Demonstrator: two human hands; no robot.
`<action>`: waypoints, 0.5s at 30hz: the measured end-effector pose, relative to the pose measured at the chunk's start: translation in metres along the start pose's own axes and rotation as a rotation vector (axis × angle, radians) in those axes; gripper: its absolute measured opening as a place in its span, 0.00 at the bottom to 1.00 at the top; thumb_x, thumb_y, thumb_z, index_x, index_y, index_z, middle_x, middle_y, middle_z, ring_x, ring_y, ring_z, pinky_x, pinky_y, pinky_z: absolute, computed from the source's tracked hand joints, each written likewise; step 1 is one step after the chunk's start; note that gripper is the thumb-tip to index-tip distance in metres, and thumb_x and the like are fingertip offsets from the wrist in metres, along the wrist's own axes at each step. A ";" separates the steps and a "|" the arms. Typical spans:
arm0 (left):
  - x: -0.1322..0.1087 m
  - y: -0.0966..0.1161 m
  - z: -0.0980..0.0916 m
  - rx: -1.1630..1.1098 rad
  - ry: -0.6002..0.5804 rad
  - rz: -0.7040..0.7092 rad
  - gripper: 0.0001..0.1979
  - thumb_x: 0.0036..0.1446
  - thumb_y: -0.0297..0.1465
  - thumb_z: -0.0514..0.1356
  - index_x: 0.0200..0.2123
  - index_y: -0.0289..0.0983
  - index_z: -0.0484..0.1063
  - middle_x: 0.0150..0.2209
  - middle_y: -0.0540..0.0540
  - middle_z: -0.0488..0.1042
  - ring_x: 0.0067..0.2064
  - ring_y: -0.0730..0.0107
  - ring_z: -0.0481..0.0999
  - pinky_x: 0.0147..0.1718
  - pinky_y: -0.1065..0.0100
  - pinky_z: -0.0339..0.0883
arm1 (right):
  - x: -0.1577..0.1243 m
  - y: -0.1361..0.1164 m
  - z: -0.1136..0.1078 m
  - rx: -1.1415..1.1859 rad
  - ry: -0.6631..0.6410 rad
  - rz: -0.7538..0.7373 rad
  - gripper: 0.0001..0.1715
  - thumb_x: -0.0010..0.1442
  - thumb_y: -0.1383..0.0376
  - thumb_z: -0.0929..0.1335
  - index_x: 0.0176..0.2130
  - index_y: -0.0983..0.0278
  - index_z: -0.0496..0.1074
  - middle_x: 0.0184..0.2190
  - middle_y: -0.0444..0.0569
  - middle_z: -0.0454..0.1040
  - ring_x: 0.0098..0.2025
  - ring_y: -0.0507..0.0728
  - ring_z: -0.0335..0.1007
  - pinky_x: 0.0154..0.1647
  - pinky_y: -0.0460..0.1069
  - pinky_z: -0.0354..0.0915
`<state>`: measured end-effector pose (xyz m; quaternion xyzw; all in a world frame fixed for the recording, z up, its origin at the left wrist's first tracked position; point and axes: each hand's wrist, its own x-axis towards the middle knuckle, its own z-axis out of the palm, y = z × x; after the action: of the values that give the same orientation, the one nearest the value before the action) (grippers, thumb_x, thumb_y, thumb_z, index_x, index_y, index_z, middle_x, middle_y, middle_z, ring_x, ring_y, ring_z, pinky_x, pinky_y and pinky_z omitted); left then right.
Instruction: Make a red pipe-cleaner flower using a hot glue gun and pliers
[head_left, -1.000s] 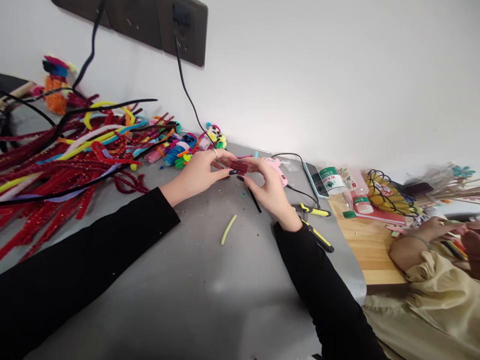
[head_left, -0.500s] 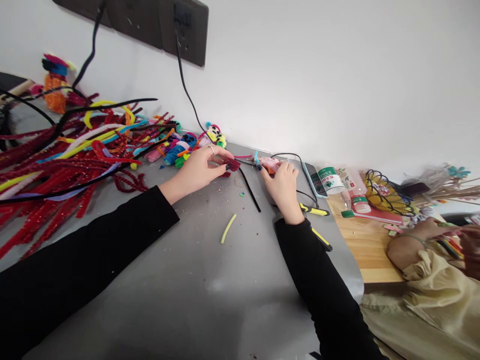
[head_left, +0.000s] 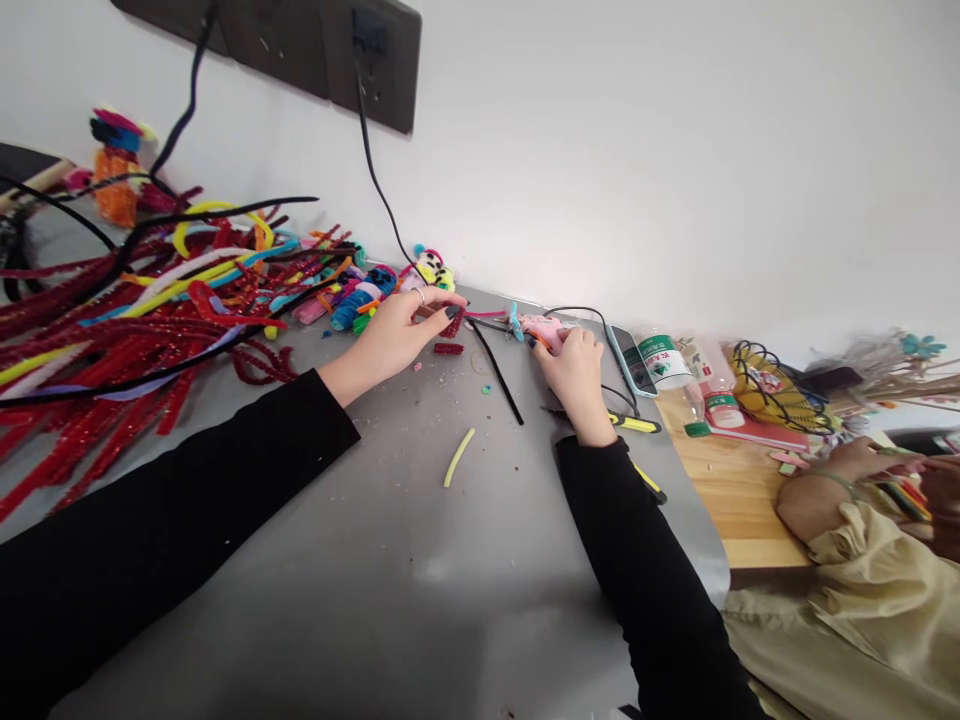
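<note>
My left hand [head_left: 394,337] is above the grey mat, thumb and fingers pinching a dark red folded pipe-cleaner piece [head_left: 453,325]. Just below that piece, a short dark red pipe-cleaner piece [head_left: 448,349] lies on the mat. My right hand [head_left: 576,372] rests farther right, its fingers closed on a pink fuzzy figure [head_left: 541,327] that the fingers partly cover. A light blue fuzzy bit [head_left: 515,322] sits at the figure's left end. Between my hands lies a black pipe cleaner [head_left: 497,375], with a pale yellow pipe-cleaner piece [head_left: 458,458] nearer to me.
Many red, yellow and purple pipe cleaners [head_left: 150,345] pile up on the left. Small fuzzy figures [head_left: 364,297] stand by the wall. A phone [head_left: 631,360], yellow-handled cutters [head_left: 636,423] and plastic bottles [head_left: 666,365] are on the right. Another person's arm [head_left: 814,500] is at far right.
My left hand has drawn slightly left with the dark red piece, so the short one on the mat now shows fully. My right hand has shifted slightly right, exposing more of the pink figure.
</note>
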<state>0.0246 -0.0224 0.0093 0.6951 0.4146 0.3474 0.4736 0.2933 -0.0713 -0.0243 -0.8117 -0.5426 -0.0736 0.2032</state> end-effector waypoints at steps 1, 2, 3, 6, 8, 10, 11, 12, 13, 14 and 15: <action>0.000 0.000 0.000 -0.025 -0.004 0.007 0.15 0.65 0.31 0.58 0.53 0.41 0.77 0.44 0.43 0.78 0.35 0.66 0.79 0.21 0.72 0.72 | 0.000 -0.001 -0.001 0.004 0.003 0.008 0.14 0.58 0.60 0.69 0.40 0.65 0.66 0.44 0.63 0.73 0.48 0.69 0.67 0.56 0.65 0.63; 0.000 -0.001 0.001 -0.066 -0.002 0.018 0.15 0.65 0.31 0.58 0.53 0.41 0.76 0.44 0.43 0.77 0.37 0.65 0.80 0.24 0.72 0.75 | -0.001 -0.003 -0.003 0.019 0.005 0.017 0.13 0.57 0.60 0.69 0.40 0.64 0.65 0.44 0.62 0.73 0.47 0.68 0.68 0.55 0.64 0.64; 0.001 -0.002 0.001 -0.116 0.002 0.026 0.15 0.66 0.31 0.58 0.53 0.40 0.75 0.45 0.43 0.76 0.39 0.65 0.81 0.27 0.71 0.77 | -0.001 -0.005 -0.006 0.043 0.009 0.031 0.13 0.56 0.61 0.69 0.40 0.63 0.65 0.43 0.61 0.74 0.46 0.67 0.68 0.53 0.63 0.65; 0.003 -0.008 0.005 -0.263 0.025 0.022 0.12 0.67 0.31 0.58 0.52 0.40 0.71 0.48 0.43 0.73 0.38 0.68 0.82 0.35 0.64 0.82 | -0.004 -0.011 -0.015 0.135 0.016 0.096 0.15 0.54 0.60 0.69 0.40 0.61 0.64 0.39 0.56 0.75 0.41 0.65 0.70 0.45 0.59 0.68; 0.005 -0.010 0.006 -0.297 0.039 0.010 0.09 0.67 0.31 0.59 0.50 0.40 0.70 0.48 0.44 0.73 0.35 0.72 0.82 0.37 0.63 0.83 | -0.005 -0.015 -0.022 0.161 0.026 0.134 0.16 0.53 0.60 0.70 0.41 0.60 0.63 0.36 0.53 0.75 0.39 0.65 0.70 0.43 0.59 0.68; 0.005 -0.009 0.005 -0.287 0.041 -0.029 0.08 0.66 0.31 0.60 0.48 0.40 0.71 0.47 0.45 0.74 0.35 0.71 0.82 0.34 0.66 0.82 | -0.006 -0.019 -0.026 0.182 0.056 0.149 0.17 0.53 0.60 0.70 0.42 0.60 0.63 0.37 0.53 0.75 0.39 0.65 0.72 0.43 0.59 0.69; 0.005 -0.008 0.005 -0.279 0.037 -0.058 0.07 0.66 0.31 0.60 0.47 0.40 0.72 0.46 0.45 0.75 0.35 0.70 0.83 0.32 0.68 0.80 | -0.006 -0.020 -0.027 0.204 0.080 0.145 0.18 0.53 0.59 0.70 0.42 0.60 0.63 0.38 0.54 0.76 0.39 0.64 0.72 0.44 0.59 0.69; 0.005 -0.007 0.005 -0.275 0.032 -0.087 0.08 0.66 0.31 0.59 0.47 0.40 0.73 0.45 0.44 0.76 0.36 0.67 0.83 0.30 0.69 0.79 | -0.005 -0.021 -0.028 0.235 0.108 0.132 0.19 0.53 0.59 0.70 0.43 0.60 0.63 0.40 0.54 0.76 0.40 0.64 0.73 0.44 0.59 0.69; 0.005 -0.006 0.004 -0.275 0.033 -0.110 0.08 0.66 0.30 0.58 0.48 0.40 0.74 0.44 0.44 0.77 0.37 0.65 0.84 0.29 0.69 0.78 | -0.005 -0.021 -0.028 0.274 0.139 0.107 0.21 0.53 0.58 0.71 0.43 0.60 0.63 0.42 0.55 0.76 0.39 0.63 0.73 0.44 0.59 0.70; 0.006 -0.005 0.004 -0.277 0.039 -0.125 0.10 0.66 0.29 0.58 0.48 0.40 0.75 0.43 0.44 0.77 0.39 0.64 0.84 0.29 0.69 0.78 | -0.004 -0.022 -0.027 0.321 0.168 0.070 0.22 0.53 0.57 0.71 0.44 0.60 0.63 0.44 0.55 0.76 0.39 0.62 0.73 0.45 0.59 0.70; 0.006 -0.005 0.004 -0.280 0.049 -0.130 0.11 0.66 0.28 0.57 0.48 0.40 0.76 0.42 0.44 0.78 0.39 0.63 0.84 0.30 0.68 0.78 | -0.004 -0.023 -0.026 0.372 0.193 0.023 0.23 0.53 0.57 0.71 0.45 0.60 0.63 0.45 0.56 0.76 0.39 0.61 0.73 0.45 0.59 0.71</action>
<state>0.0291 -0.0175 0.0044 0.5853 0.4178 0.3873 0.5770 0.2735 -0.0778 0.0037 -0.7556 -0.5153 -0.0473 0.4016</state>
